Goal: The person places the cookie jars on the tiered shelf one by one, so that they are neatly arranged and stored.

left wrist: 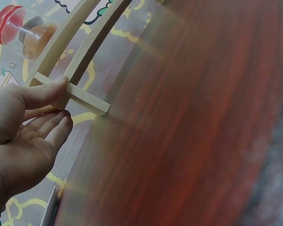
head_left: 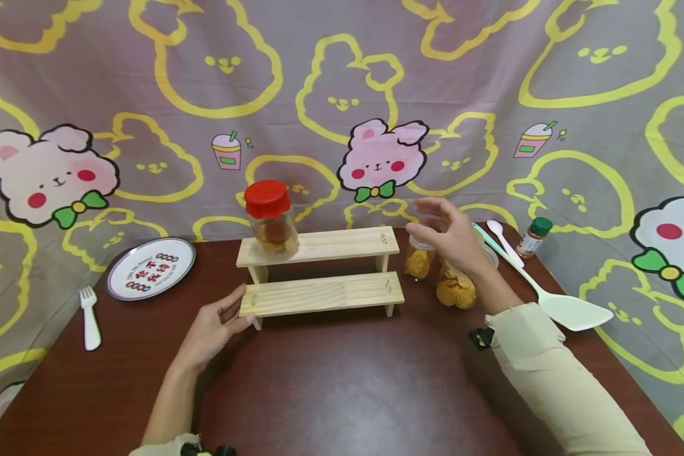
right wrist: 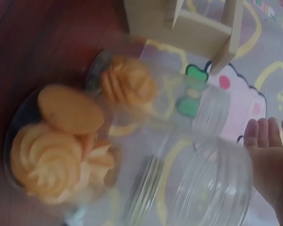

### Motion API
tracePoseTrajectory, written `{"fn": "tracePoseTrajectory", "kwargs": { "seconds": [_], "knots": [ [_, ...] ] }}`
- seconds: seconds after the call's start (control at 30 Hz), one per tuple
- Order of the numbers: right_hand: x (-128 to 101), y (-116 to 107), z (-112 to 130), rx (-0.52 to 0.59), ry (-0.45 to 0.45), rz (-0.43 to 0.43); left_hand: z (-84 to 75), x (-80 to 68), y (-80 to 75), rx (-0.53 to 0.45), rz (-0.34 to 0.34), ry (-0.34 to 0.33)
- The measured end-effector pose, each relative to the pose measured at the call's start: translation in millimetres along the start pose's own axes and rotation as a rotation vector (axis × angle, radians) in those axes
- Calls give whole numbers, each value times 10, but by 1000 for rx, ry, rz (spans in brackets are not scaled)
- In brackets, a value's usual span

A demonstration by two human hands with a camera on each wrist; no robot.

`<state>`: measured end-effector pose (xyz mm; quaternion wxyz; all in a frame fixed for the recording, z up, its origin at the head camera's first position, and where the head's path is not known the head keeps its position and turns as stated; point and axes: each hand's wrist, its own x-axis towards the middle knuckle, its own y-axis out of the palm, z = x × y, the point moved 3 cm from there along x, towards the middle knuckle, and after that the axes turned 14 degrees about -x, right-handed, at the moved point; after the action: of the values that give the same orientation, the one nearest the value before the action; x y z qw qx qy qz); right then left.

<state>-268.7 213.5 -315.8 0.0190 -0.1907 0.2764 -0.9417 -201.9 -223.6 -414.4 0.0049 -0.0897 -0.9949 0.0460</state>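
A two-step wooden rack [head_left: 319, 296] stands mid-table. My left hand [head_left: 213, 329] grips the left end of its lower step, as the left wrist view shows with thumb [left wrist: 42, 94] and fingers around the wood. On the upper step's left end sits a clear jar with a red lid [head_left: 268, 197] and cookies inside. Right of the rack are a small clear jar of cookies [head_left: 418, 263] and a larger one [head_left: 456, 290]. Above these two hovers my right hand [head_left: 447, 231], fingers loosely bent with nothing in them. In the right wrist view the larger jar [right wrist: 217, 183] looms close.
A white plate [head_left: 151, 269] and a white fork [head_left: 89, 320] lie at left. On the right are a pale spatula [head_left: 572, 311], a white spoon [head_left: 504, 242] and a green-capped spice bottle [head_left: 534, 237]. A patterned curtain [head_left: 296, 82] hangs behind the table [head_left: 342, 392].
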Motion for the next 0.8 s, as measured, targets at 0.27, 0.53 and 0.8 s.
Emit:
{"fn": "tracePoseTrajectory", "kwargs": {
  "seconds": [0.27, 0.53, 0.8],
  "knots": [
    [-3, -136, -139, -75, 13, 53, 36, 0, -5, -2, -1, -6],
    [101, -244, -278, -171, 82, 165, 39, -6, -17, 9, -4, -11],
    [256, -266, -355, -327, 73, 331, 44, -4, -16, 2, -4, -11]
  ]
}}
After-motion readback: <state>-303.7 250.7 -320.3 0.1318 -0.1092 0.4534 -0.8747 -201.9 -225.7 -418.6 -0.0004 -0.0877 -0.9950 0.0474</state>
